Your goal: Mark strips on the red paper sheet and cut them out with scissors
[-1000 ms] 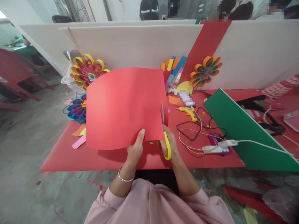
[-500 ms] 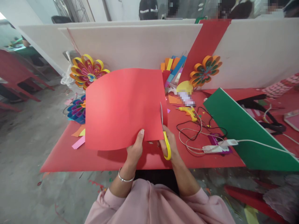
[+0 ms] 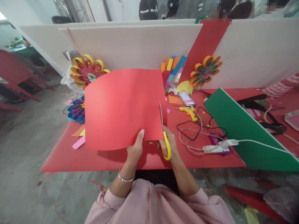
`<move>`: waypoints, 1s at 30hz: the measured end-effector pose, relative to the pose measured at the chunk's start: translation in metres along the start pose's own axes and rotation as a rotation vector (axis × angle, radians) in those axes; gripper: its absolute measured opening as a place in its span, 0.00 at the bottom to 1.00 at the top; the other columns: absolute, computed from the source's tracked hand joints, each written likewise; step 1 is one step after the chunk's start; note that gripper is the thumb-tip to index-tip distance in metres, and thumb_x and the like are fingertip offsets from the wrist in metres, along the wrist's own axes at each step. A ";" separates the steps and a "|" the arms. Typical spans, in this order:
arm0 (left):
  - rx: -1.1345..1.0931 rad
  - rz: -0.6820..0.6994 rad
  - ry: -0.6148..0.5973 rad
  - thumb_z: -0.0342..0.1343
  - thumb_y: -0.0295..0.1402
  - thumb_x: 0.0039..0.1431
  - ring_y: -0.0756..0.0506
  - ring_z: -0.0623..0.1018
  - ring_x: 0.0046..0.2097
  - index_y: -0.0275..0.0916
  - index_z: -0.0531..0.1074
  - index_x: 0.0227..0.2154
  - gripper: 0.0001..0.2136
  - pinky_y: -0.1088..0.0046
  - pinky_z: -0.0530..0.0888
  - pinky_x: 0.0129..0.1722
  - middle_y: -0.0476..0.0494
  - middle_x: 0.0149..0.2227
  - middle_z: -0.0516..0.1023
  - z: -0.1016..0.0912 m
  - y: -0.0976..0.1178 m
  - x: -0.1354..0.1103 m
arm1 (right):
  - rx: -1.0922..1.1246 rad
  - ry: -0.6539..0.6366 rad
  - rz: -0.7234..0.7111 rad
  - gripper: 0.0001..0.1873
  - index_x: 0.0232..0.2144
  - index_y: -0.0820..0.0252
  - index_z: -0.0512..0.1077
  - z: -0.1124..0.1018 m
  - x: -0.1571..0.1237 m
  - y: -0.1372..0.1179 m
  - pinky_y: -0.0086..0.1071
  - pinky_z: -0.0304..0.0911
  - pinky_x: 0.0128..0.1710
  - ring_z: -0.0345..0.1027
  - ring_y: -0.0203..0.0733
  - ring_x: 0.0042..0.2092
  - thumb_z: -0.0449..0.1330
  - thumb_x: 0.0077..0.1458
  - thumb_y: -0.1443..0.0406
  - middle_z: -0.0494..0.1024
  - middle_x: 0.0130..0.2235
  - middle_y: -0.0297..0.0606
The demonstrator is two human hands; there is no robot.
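Observation:
My left hand (image 3: 135, 149) pinches the lower edge of a large red paper sheet (image 3: 123, 107) and holds it up over the red table (image 3: 70, 155). My right hand (image 3: 170, 143) grips yellow-handled scissors (image 3: 165, 137). Their blades run up into the sheet close to its right edge, with a narrow strip to the right of the cut.
Paper flowers (image 3: 86, 70) lean at the back left and one (image 3: 205, 71) at the back right against white partition boards (image 3: 140, 43). A yellow glue gun (image 3: 188, 112), tangled cables (image 3: 198, 133), a white power strip (image 3: 219, 147) and a green board (image 3: 245, 130) lie to the right.
The scissors' blades have crept a little further up the sheet, which has shifted slightly left. Both hands stay in the same grip.

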State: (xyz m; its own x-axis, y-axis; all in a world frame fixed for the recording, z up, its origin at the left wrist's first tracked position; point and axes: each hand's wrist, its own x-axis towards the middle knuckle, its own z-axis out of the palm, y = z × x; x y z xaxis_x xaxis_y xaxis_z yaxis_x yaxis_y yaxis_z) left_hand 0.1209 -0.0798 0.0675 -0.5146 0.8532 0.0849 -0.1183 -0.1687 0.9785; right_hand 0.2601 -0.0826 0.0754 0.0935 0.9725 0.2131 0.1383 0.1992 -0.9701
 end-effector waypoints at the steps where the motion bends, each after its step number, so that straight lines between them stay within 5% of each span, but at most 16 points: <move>1: 0.002 0.001 0.002 0.75 0.45 0.55 0.38 0.85 0.57 0.42 0.84 0.46 0.19 0.58 0.78 0.66 0.41 0.54 0.86 0.000 0.000 0.000 | 0.000 -0.001 -0.002 0.12 0.35 0.54 0.72 0.000 0.000 -0.001 0.28 0.59 0.21 0.61 0.35 0.20 0.63 0.59 0.53 0.67 0.19 0.26; 11: -0.026 -0.007 0.012 0.75 0.46 0.55 0.39 0.84 0.58 0.42 0.84 0.48 0.21 0.59 0.77 0.66 0.41 0.57 0.85 0.001 -0.002 -0.001 | 0.029 -0.003 0.047 0.18 0.36 0.54 0.72 0.001 -0.001 -0.002 0.28 0.57 0.18 0.60 0.34 0.18 0.64 0.58 0.47 0.66 0.18 0.24; 25: 0.004 0.021 -0.005 0.75 0.47 0.55 0.39 0.84 0.58 0.43 0.84 0.49 0.22 0.59 0.77 0.67 0.40 0.57 0.85 0.000 -0.003 -0.001 | -0.031 -0.007 0.039 0.08 0.38 0.54 0.73 0.000 -0.001 0.011 0.29 0.59 0.22 0.63 0.36 0.21 0.61 0.59 0.58 0.68 0.19 0.25; 30: -0.023 -0.022 -0.004 0.76 0.47 0.53 0.38 0.85 0.57 0.40 0.85 0.47 0.23 0.57 0.78 0.66 0.38 0.55 0.86 -0.003 -0.012 -0.004 | -0.067 -0.024 -0.004 0.16 0.46 0.55 0.76 -0.004 0.004 0.014 0.31 0.63 0.26 0.67 0.39 0.24 0.60 0.55 0.60 0.71 0.22 0.27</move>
State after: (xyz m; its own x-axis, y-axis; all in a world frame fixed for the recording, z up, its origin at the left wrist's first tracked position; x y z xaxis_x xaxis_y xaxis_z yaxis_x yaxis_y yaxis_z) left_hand 0.1218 -0.0831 0.0552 -0.5085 0.8586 0.0645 -0.1486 -0.1613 0.9757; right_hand 0.2663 -0.0762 0.0631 0.0694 0.9745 0.2133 0.2048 0.1954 -0.9591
